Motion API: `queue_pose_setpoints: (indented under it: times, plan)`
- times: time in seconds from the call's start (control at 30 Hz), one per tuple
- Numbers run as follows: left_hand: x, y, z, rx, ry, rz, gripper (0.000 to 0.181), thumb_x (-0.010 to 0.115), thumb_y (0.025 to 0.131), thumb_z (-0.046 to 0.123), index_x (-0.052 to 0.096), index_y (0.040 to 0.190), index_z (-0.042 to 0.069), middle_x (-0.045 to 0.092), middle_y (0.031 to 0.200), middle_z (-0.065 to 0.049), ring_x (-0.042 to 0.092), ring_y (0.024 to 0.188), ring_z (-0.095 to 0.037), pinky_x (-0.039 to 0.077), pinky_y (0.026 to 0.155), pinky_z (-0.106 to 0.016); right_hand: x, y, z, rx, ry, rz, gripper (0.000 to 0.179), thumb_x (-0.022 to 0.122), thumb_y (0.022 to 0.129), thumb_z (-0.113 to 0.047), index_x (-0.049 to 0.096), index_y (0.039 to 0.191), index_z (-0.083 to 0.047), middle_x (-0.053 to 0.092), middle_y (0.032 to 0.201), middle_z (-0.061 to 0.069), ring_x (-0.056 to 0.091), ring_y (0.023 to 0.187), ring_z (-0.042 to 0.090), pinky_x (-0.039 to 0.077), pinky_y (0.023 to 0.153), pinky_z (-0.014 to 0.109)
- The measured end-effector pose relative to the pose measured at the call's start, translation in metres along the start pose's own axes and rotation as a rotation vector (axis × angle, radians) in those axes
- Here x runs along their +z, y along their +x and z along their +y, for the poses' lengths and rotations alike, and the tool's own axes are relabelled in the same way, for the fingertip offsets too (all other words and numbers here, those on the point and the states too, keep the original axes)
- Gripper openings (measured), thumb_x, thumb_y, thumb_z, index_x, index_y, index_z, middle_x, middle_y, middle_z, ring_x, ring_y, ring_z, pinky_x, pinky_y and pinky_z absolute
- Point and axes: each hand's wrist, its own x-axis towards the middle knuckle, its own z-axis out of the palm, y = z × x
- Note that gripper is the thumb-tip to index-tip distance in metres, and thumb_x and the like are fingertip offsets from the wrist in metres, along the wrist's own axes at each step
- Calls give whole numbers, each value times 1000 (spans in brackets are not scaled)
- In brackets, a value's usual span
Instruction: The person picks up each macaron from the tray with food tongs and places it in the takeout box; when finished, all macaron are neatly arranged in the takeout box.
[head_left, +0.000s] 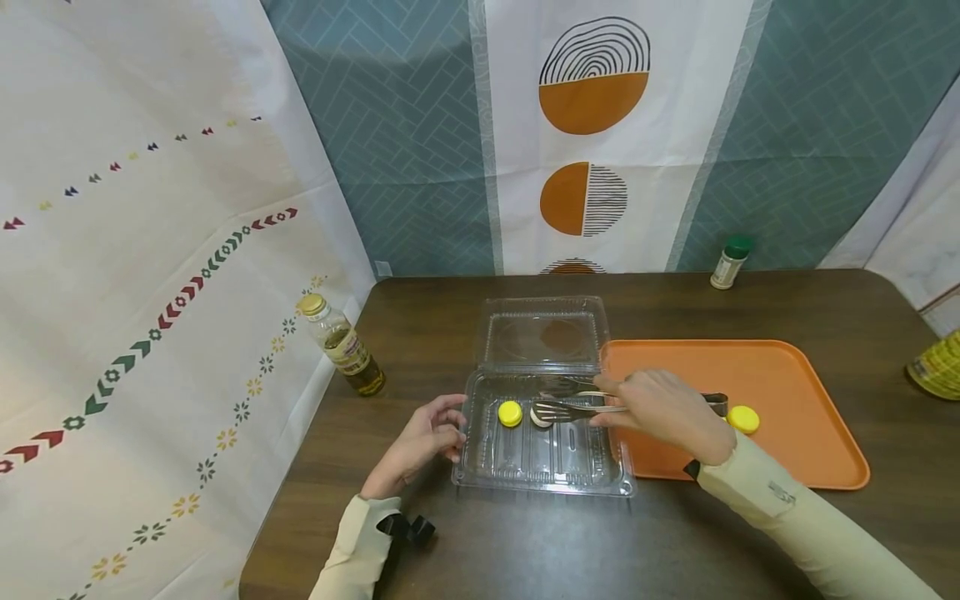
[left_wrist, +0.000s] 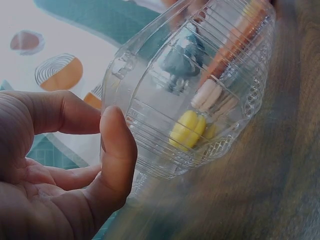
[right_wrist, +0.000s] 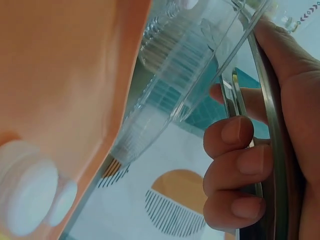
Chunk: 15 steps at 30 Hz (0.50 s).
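Observation:
A clear plastic container [head_left: 545, 477] with its lid folded back lies on the table. My left hand [head_left: 429, 433] pinches its left rim between thumb and fingers, as the left wrist view shows [left_wrist: 75, 155]. My right hand [head_left: 663, 410] grips metal tongs [right_wrist: 272, 115] with fork-like tips. Those tips reach over a white macaron [head_left: 539, 417] inside the container and partly hide it. Left of it sits a yellow macaron [head_left: 510, 413], upright on its flat side. The container overlaps the left edge of an orange tray [head_left: 802, 408], where another yellow macaron [head_left: 743, 419] lies beside my right wrist.
White round pieces [right_wrist: 32, 192] show on the tray in the right wrist view. An oil bottle [head_left: 345, 348] with a yellow cap stands at the table's left edge. A green-capped shaker [head_left: 730, 263] is at the back, and a yellow container [head_left: 937, 367] at far right.

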Motion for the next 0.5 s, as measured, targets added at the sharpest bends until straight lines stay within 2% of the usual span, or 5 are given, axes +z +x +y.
queue_pose_setpoints:
  times: [0.1,0.3,0.5]
  plan:
    - [1,1,0,-4,1,0,63,56,85,-10,36,144,-13,54,101,-14,57,66,-14,56,56,-24,-2,-6,3,14,3,19,60,70,89,-52,66,128,-7,39,54,-13,30,43,3,22,41,21]
    - [1,1,0,-12,15,7,63,57,86,-10,37,145,-11,54,103,-16,56,65,-16,56,57,-24,-7,-18,8,47,-19,37,57,69,90,-53,66,132,-14,31,51,-12,25,41,4,21,39,22]
    - [0,-1,-1,-3,25,5,61,57,87,-8,37,145,-12,54,103,-18,54,62,-16,56,57,-25,-12,-31,13,100,-20,44,52,64,94,-55,68,125,-14,32,54,-10,25,41,5,21,39,23]
